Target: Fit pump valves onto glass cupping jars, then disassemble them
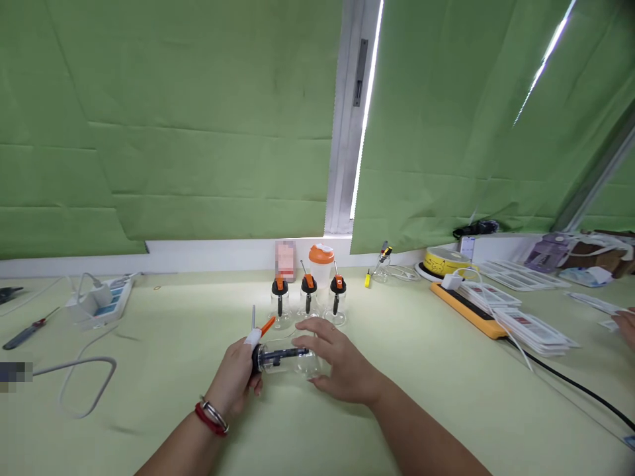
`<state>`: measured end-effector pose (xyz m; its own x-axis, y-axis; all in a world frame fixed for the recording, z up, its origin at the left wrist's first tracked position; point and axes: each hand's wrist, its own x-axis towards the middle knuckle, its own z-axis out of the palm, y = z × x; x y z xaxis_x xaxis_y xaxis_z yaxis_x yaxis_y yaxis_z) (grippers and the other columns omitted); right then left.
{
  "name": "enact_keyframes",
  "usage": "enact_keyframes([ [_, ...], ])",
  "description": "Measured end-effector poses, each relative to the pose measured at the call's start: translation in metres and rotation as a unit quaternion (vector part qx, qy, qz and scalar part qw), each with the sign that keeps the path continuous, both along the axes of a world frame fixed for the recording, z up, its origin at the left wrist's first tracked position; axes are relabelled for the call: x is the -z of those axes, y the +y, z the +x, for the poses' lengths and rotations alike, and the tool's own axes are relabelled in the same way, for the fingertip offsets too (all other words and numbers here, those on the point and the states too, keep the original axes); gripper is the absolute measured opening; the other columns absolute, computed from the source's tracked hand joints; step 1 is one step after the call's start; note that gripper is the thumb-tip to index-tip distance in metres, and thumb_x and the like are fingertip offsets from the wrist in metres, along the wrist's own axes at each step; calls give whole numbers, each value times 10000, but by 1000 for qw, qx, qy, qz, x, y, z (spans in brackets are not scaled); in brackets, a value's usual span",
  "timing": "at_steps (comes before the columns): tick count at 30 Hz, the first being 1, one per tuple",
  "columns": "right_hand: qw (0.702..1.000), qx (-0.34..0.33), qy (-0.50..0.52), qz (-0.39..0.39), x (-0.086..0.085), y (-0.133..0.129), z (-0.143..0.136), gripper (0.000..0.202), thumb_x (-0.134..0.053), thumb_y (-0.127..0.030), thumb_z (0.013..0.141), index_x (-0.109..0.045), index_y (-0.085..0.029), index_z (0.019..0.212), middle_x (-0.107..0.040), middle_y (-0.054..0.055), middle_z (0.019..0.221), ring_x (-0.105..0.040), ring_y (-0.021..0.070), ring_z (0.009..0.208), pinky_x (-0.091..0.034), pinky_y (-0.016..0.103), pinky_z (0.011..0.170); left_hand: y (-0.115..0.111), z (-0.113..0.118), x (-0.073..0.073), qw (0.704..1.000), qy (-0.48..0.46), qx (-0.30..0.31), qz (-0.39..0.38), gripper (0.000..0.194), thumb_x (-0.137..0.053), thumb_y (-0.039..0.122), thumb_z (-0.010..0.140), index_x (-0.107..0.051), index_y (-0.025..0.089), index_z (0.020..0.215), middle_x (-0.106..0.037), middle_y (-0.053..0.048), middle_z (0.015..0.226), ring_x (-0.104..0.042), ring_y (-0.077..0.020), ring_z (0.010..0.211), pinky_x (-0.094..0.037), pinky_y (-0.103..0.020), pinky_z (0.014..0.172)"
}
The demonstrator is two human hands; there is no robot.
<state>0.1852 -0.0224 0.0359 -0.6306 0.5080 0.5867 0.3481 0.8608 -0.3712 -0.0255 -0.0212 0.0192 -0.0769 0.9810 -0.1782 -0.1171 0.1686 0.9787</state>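
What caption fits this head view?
Two hands hold a clear bottle sideways before three upright ones.

The single head camera looks forward and slightly down over the table (163, 344), near the hands, facing green blinds (198, 119) filling the upper frame.

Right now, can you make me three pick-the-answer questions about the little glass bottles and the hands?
1. Where is the power strip?
A. far left of the table
B. beside the yellow reel
C. under the bottles

2. How many small bottles stand upright in the row?
A. one
B. three
C. five

3. How does the bottle in hand lie?
A. upright
B. on its side
C. upside down

A: it lies near the table's left edge.
B: three black-and-orange caps stand side by side.
B: the left hand grips its cap end and the right hand rests on the glass.
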Motion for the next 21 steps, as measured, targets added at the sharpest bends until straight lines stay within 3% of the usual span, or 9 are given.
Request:
enact_keyframes([
  [4,990,3,-74,120,-4,-8,-6,540,-424,-15,811,-448,-276,1283,-485,50,1316,-295,224,1316,-328,458,1058,1,-6,-4,998,-17,34,-53,402,-525,539,752,-468,188,562,-474,42,418,-260,-52,248,-284,-203,249],
  [8,979,-24,-135,152,-10,-21,-7,466,-402,-89,899,-432,-315,1305,-491,13,1345,-186,239,1374,-349,445,1053,3,-13,-3,993,-33,77,-86,376,-556,523,731,-533,168,612,-493,37,410,-242,-40,242,-276,-193,261],
  [13,978,-58,-165,116,-4,-23,14,369,-488,-146,884,-554,-400,1144,-582,-42,1243,-341,227,1319,-414,410,1008,9,-22,-1,994,-21,38,-100,371,-564,502,707,-483,177,548,-539,-5,403,-229,-38,241,-272,-205,275],
  [15,986,-10,-124,111,5,-18,32,348,-523,-148,855,-562,-366,1124,-588,-6,1225,-389,244,1289,-419,447,1004,10,-24,-1,996,-28,22,-77,357,-562,487,709,-465,184,547,-551,-8,420,-236,-38,249,-305,-217,297],
  [17,989,81,-14,124,16,-11,55,344,-537,-135,824,-538,-305,1123,-538,54,1267,-407,256,1271,-385,505,1019,10,-23,-2,998,-22,20,-50,349,-548,483,720,-462,186,560,-562,-10,446,-262,-43,260,-330,-224,318],
  [19,971,202,84,99,30,-2,80,428,-604,-180,762,-465,-250,1161,-442,113,1330,-369,272,1286,-369,515,1022,8,-20,-3,999,1,21,-28,344,-532,489,734,-467,188,582,-561,-3,462,-294,-53,272,-343,-227,332],
  [21,937,310,162,22,45,8,105,560,-653,-250,696,-393,-232,1191,-417,128,1310,-386,268,1262,-394,480,1002,6,-16,-3,999,22,22,-21,345,-515,504,745,-469,192,605,-548,12,462,-314,-63,277,-349,-231,339],
])
